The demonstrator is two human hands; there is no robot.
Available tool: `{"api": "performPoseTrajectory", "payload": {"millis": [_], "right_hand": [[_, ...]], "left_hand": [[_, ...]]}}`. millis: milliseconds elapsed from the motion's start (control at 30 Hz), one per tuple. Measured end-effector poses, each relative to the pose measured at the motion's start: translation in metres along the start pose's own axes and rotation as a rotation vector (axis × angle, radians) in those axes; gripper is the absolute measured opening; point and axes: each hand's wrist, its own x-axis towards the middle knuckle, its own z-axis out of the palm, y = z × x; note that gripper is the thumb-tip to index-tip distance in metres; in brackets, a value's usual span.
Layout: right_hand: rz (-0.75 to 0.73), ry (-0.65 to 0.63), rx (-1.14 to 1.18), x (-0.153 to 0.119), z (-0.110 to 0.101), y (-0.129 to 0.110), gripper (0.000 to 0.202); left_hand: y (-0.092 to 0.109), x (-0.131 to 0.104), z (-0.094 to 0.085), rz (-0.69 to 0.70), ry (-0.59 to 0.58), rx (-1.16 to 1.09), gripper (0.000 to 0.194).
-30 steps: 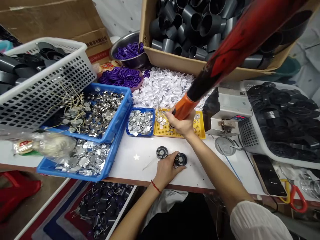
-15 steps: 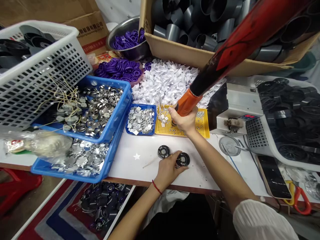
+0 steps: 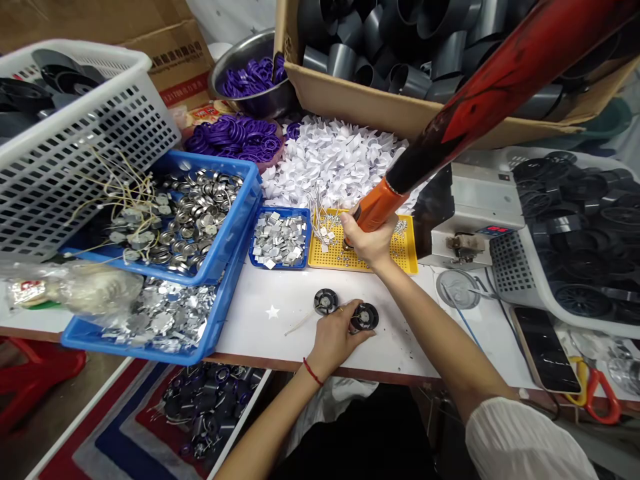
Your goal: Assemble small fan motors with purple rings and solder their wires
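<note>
Left hand [image 3: 334,337] on the table [image 3: 260,320] – fingers closed on a black disc [image 3: 364,316], a second disc [image 3: 325,301] just left. Right hand [image 3: 367,241] wrapped round an orange driver [image 3: 376,207], tip over the yellow tray [image 3: 406,248].

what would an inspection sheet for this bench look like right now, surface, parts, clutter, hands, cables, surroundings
surface: white table, bare patch in front of the person
job's things: two black discs; orange-tipped tool over the yellow tray
clutter: blue bins of metal parts, small blue tray, purple rings, white pieces, phone, scissors
grippers: left hand rests on the right disc; right hand grips the tool
cables: thin blue cable by the grey machine
surroundings: cardboard box of grey tubes, white basket
</note>
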Motion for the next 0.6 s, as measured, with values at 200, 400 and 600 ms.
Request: {"api": "performPoseTrajectory", "payload": {"millis": [200,400,600], "right_hand": [[-0.007,0.025,0.016,0.005,0.001,-0.002,0.025],[0.016,-0.015,0.313,-0.007,-0.046,-0.069,0.025],[0.173,-0.090,0.328,-0.059,-0.081,-0.083,0.025]], "left_hand": [[0.000,-0.001,0.001,0.013,0.013,0.000,0.059],[0.000,0.001,0.002,0.018,0.013,0.021,0.060],[0.003,0.003,0.000,0.002,0.012,0.026,0.062]]}}
